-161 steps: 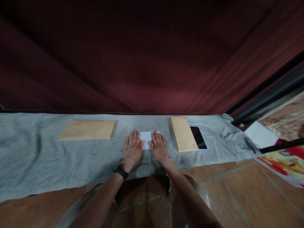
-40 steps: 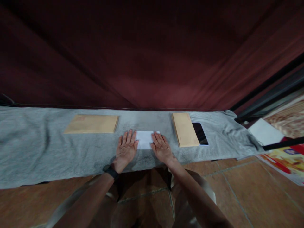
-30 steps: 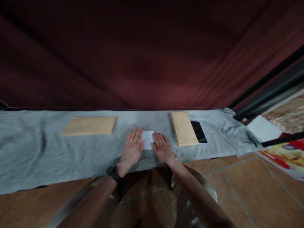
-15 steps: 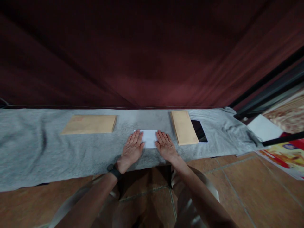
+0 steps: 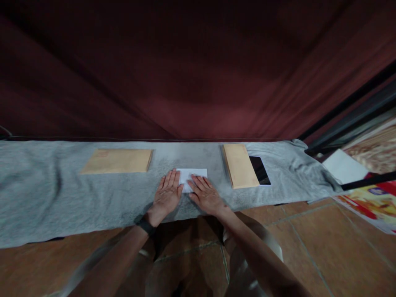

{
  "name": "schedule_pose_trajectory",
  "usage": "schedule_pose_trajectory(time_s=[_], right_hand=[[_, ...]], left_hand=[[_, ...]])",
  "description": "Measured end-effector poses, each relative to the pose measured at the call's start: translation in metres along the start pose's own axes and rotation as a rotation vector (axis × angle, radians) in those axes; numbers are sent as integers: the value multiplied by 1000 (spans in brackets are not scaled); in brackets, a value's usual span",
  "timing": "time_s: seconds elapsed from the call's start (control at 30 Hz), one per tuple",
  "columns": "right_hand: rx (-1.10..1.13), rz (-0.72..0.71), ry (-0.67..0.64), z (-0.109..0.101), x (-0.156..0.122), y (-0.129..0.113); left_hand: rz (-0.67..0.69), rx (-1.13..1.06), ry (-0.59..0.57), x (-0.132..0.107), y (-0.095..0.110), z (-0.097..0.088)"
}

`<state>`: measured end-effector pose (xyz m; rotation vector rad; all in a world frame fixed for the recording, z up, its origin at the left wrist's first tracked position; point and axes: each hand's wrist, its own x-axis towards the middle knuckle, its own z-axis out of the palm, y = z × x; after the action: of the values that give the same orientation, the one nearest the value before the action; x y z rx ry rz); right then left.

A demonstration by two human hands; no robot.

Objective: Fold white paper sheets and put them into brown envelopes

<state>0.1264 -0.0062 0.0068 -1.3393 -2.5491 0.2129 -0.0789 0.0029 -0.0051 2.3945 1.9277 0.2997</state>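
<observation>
A small white sheet of paper (image 5: 192,171) lies flat on the grey cloth in front of me. My left hand (image 5: 168,192), with a dark watch (image 5: 144,225) on its wrist, rests flat at the paper's left edge. Across the lower right part of the paper my right hand (image 5: 206,194) is laid flat, fingers stretched out and a little apart. Neither hand grips anything. Left of the hands is a pile of tan envelopes (image 5: 120,161); another tan envelope stack (image 5: 241,167) lies to the right, partly covering a dark-screened phone or tablet (image 5: 260,170).
Grey cloth (image 5: 55,198) with wrinkles covers the long narrow table. A dark red curtain (image 5: 192,82) hangs behind it. To the right are dark metal bars (image 5: 346,101), a white panel (image 5: 345,166) and a colourful printed sheet (image 5: 374,202) near the tiled floor (image 5: 312,239).
My right hand has slid left from the paper's right edge onto its middle. My left hand has shifted slightly left, and the paper's right edge is now uncovered.
</observation>
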Motion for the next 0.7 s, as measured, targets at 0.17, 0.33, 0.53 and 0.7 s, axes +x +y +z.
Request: schedule_pose_trajectory(time_s=[0.17,0.33,0.53,0.7], right_hand=[[-32,94,-3,5,-3,6],[-16,117,1,-1,-6,21],[11,57,-33,-13,-3,25],[10,50,-56,-19,-1,26]], left_hand=[[-24,12,10,-3,-7,-3],[-65,-17,41,0,-18,-11],[187,-201,-25,5,-20,-21],[272,-162,-82,1,-13,-28]])
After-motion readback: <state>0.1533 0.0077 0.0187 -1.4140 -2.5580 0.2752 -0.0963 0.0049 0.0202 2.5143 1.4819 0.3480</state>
